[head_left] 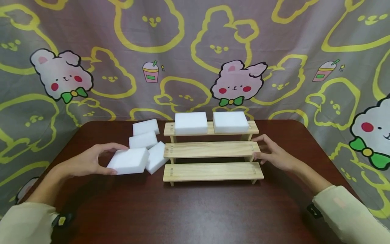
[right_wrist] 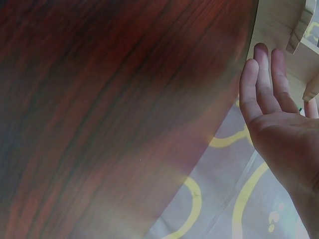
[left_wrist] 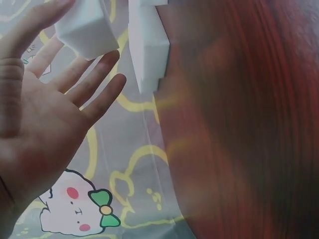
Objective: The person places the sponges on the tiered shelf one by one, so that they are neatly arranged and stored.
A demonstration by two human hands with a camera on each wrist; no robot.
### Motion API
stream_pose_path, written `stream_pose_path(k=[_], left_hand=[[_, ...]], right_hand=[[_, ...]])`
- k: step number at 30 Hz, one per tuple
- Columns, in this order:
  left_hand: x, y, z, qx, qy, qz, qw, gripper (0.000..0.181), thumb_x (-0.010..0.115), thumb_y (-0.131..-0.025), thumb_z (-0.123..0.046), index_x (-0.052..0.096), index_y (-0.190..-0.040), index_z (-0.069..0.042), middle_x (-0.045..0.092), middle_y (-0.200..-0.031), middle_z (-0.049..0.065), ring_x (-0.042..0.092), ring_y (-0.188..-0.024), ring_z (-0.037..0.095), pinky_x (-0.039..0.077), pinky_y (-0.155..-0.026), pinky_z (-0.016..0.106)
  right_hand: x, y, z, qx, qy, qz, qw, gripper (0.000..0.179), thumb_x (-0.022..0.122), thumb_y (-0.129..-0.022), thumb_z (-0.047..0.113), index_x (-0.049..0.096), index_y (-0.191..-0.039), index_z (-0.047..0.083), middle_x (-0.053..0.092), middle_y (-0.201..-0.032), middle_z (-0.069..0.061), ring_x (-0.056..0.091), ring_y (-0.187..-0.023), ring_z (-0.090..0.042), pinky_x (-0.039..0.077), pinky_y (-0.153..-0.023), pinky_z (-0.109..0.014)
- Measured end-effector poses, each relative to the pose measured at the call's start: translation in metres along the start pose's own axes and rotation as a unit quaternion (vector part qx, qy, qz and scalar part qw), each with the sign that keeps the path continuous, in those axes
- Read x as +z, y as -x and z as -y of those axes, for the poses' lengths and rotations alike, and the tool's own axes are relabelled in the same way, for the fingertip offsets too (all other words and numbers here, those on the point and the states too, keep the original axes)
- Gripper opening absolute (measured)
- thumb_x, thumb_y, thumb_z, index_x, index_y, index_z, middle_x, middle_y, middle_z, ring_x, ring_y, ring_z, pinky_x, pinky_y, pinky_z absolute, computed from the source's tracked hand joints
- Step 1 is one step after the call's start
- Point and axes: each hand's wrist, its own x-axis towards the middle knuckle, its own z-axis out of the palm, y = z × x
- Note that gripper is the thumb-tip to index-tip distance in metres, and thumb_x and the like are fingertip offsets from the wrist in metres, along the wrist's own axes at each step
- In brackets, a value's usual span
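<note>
My left hand (head_left: 83,159) holds a white sponge block (head_left: 128,161) by its left end, thumb at the near side and fingers at the far side. Beside it lie three more white blocks: one at the back (head_left: 145,127), one in the middle (head_left: 142,139) and a slanted one (head_left: 156,157) against the rack. A three-step wooden rack (head_left: 211,171) stands to their right. My right hand (head_left: 275,156) grips the right end of its middle step, between thumb and fingers. On the top step sit a left block (head_left: 191,122) and a right block (head_left: 230,122), with a gap between them.
The dark reddish-brown table (head_left: 207,210) has rounded back corners. Close behind it hangs a curtain (head_left: 179,64) with yellow outlines and rabbit faces. The rack's top step is near the table's back edge.
</note>
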Motion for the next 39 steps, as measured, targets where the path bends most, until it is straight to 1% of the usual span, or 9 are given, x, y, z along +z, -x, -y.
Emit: stream_pose_path(k=[3, 5, 6, 11, 16, 20, 23, 31, 39], left_hand=[[0.001, -0.002, -0.004, -0.001, 0.004, -0.007, 1.0, 0.069, 0.093, -0.077, -0.021, 0.061, -0.138, -0.013, 0.064, -0.133, 0.008, 0.057, -0.109, 0.014, 0.052, -0.096, 0.053], [0.001, -0.003, -0.006, -0.001, 0.007, -0.013, 0.9999, 0.068, 0.092, -0.078, -0.021, 0.061, -0.137, -0.013, 0.064, -0.133, 0.009, 0.057, -0.109, 0.015, 0.052, -0.094, 0.057], [0.002, -0.004, -0.007, 0.0, 0.008, -0.017, 0.9998, 0.067, 0.092, -0.078, -0.02, 0.061, -0.137, -0.013, 0.064, -0.132, 0.009, 0.057, -0.108, 0.017, 0.053, -0.093, 0.057], [0.003, -0.006, -0.012, 0.004, 0.0, -0.031, 0.9995, 0.065, 0.091, -0.079, -0.019, 0.061, -0.136, -0.015, 0.063, -0.13, 0.009, 0.058, -0.104, 0.02, 0.056, -0.085, 0.037], [0.004, -0.009, -0.019, 0.006, -0.003, -0.038, 0.9993, 0.064, 0.091, -0.078, -0.019, 0.061, -0.135, -0.013, 0.063, -0.13, 0.011, 0.058, -0.104, 0.026, 0.057, -0.084, 0.038], [0.006, -0.012, -0.024, 0.013, 0.002, -0.037, 0.9992, 0.066, 0.091, -0.078, -0.018, 0.061, -0.136, -0.01, 0.061, -0.132, 0.014, 0.061, -0.106, 0.029, 0.058, -0.083, 0.033], [0.008, -0.015, -0.029, 0.018, 0.002, -0.038, 0.9991, 0.066, 0.091, -0.078, -0.018, 0.061, -0.136, -0.01, 0.06, -0.134, 0.012, 0.061, -0.108, 0.028, 0.057, -0.084, 0.03], [0.014, -0.024, -0.041, 0.031, 0.007, -0.042, 0.9986, 0.061, 0.09, -0.08, -0.018, 0.063, -0.134, -0.011, 0.059, -0.132, 0.008, 0.059, -0.107, 0.024, 0.057, -0.086, 0.031], [0.022, -0.034, -0.048, 0.054, 0.02, -0.048, 0.9972, 0.058, 0.091, -0.079, -0.018, 0.065, -0.132, -0.012, 0.058, -0.132, 0.006, 0.056, -0.11, 0.026, 0.057, -0.086, 0.033]], right_hand=[[0.001, 0.0, 0.0, 0.0, -0.001, -0.001, 1.0, 0.046, 0.064, -0.102, 0.009, 0.038, -0.137, -0.002, 0.056, -0.126, -0.03, 0.067, -0.095, -0.027, 0.058, -0.069, -0.04], [0.001, 0.0, 0.0, 0.001, -0.002, 0.0, 1.0, 0.046, 0.064, -0.102, 0.009, 0.038, -0.137, -0.002, 0.056, -0.127, -0.03, 0.067, -0.095, -0.027, 0.058, -0.069, -0.04], [0.001, 0.0, 0.0, 0.002, -0.002, 0.0, 1.0, 0.046, 0.064, -0.102, 0.009, 0.038, -0.137, -0.001, 0.056, -0.127, -0.03, 0.067, -0.095, -0.027, 0.058, -0.069, -0.04], [0.001, 0.0, 0.0, 0.001, -0.001, 0.0, 1.0, 0.046, 0.064, -0.102, 0.009, 0.038, -0.138, -0.002, 0.056, -0.126, -0.03, 0.067, -0.095, -0.026, 0.058, -0.069, -0.04], [0.0, -0.001, -0.002, -0.001, -0.002, 0.001, 1.0, 0.046, 0.064, -0.102, 0.009, 0.038, -0.137, -0.002, 0.057, -0.125, -0.029, 0.067, -0.095, -0.027, 0.058, -0.069, -0.04], [0.0, -0.001, -0.002, -0.002, -0.003, 0.001, 1.0, 0.046, 0.064, -0.101, 0.008, 0.037, -0.137, -0.003, 0.058, -0.124, -0.029, 0.067, -0.094, -0.025, 0.058, -0.069, -0.04], [0.001, -0.001, -0.003, -0.003, -0.004, 0.0, 1.0, 0.046, 0.064, -0.101, 0.007, 0.037, -0.137, -0.003, 0.058, -0.123, -0.029, 0.067, -0.093, -0.024, 0.058, -0.068, -0.04], [0.0, 0.0, 0.0, 0.003, -0.003, 0.001, 1.0, 0.046, 0.064, -0.101, 0.008, 0.037, -0.138, -0.003, 0.058, -0.123, -0.029, 0.067, -0.094, -0.026, 0.058, -0.069, -0.04], [0.001, 0.0, 0.001, 0.006, -0.001, -0.001, 1.0, 0.046, 0.064, -0.101, 0.008, 0.037, -0.137, -0.002, 0.059, -0.121, -0.028, 0.068, -0.094, -0.026, 0.058, -0.069, -0.041]])
